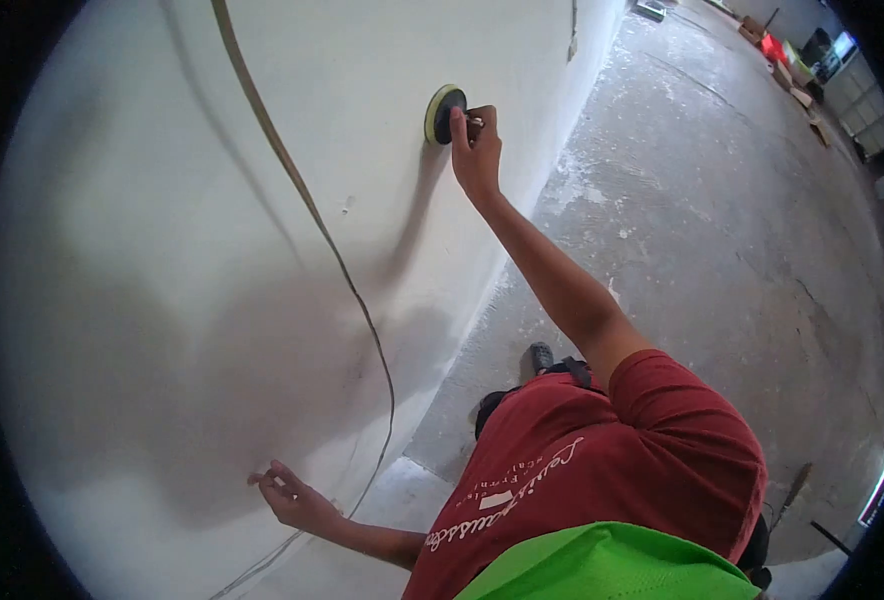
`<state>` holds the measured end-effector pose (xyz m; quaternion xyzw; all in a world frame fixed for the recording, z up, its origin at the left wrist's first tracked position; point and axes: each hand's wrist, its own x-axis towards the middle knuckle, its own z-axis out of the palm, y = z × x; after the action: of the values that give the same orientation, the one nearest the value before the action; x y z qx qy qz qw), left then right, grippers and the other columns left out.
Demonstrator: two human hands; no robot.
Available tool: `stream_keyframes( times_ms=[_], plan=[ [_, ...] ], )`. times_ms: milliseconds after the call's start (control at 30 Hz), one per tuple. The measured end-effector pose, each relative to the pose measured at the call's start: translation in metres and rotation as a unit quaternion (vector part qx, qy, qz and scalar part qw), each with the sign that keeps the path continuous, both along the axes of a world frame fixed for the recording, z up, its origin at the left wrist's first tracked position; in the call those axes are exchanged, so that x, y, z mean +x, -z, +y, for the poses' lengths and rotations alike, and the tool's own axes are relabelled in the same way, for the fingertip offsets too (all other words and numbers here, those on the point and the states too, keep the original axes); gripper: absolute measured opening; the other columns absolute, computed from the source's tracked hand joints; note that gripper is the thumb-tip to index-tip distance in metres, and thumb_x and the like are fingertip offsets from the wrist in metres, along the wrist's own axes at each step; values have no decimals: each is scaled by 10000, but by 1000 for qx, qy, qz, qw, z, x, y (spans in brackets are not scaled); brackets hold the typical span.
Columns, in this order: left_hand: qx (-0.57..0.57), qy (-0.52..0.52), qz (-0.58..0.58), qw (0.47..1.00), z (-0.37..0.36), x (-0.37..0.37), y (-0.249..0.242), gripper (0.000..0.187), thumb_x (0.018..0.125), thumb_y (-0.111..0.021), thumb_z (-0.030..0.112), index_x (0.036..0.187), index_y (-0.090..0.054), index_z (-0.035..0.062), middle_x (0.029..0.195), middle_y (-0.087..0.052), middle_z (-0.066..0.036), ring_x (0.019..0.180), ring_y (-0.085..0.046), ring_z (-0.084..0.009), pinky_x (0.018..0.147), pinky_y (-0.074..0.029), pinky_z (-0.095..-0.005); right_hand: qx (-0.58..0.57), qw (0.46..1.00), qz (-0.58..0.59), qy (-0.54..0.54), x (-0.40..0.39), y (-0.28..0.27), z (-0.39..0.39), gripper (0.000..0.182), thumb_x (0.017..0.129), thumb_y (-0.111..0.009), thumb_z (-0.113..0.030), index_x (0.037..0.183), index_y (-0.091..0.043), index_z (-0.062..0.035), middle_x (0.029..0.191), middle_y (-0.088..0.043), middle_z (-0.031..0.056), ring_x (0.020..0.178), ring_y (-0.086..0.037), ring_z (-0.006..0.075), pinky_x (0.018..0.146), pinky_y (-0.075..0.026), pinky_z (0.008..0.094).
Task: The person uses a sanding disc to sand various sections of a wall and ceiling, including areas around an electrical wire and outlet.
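Observation:
My right hand (478,158) is closed round the back of a round sanding pad (446,114), a black disc with a yellow-green rim. The pad's face lies against the white wall (262,200), high up and near the wall's far end. Lower down, my left hand (300,504) hangs close to the wall with its fingers loosely apart and nothing in them. A thin cable (314,210) runs down in front of the wall between my two hands. A small mark (347,206) shows on the wall below the pad.
Bare concrete floor (702,200) stretches along the right of the wall. My shoe (541,357) stands near the wall's foot. Red and brown items (774,50) line the far right. A stick-like tool (792,492) lies behind me on the right.

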<state>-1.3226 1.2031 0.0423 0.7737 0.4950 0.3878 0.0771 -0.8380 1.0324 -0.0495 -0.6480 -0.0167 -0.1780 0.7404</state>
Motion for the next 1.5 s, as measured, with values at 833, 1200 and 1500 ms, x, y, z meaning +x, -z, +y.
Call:
stream_keyframes(
  times_ms=[833, 1200, 1500],
  plan=[
    [-9, -39, 99, 994, -4, 2, -12, 663, 970, -516, 560, 1303, -580, -10, 1006, -690, -86, 636, -540, -98, 563, -468, -268, -116, 973, -190, -62, -26, 1, 3, 428, 891, -733, -316, 1070, -533, 18, 741, -664, 164, 658, -670, 240, 587, -520, 355],
    [-1, -55, 106, 993, -6, 7, -16, 575, 968, -528, 544, 980, -682, -11, 1188, -688, -139, 639, -573, -135, 582, -486, -288, -128, 988, -73, -47, -27, 24, -1, 297, 958, -657, -245, 1045, -519, 3, 688, -648, 105, 628, -624, 100, 546, -467, 272],
    [-33, -52, 68, 996, -15, 16, -25, 503, 973, -579, 456, 944, -669, -38, 1219, -653, -208, 806, -578, -171, 628, -472, -290, -136, 978, -129, -97, -50, 49, 2, 376, 901, -722, -263, 1102, -522, -17, 738, -668, 158, 614, -656, 220, 567, -496, 345]
  ],
)
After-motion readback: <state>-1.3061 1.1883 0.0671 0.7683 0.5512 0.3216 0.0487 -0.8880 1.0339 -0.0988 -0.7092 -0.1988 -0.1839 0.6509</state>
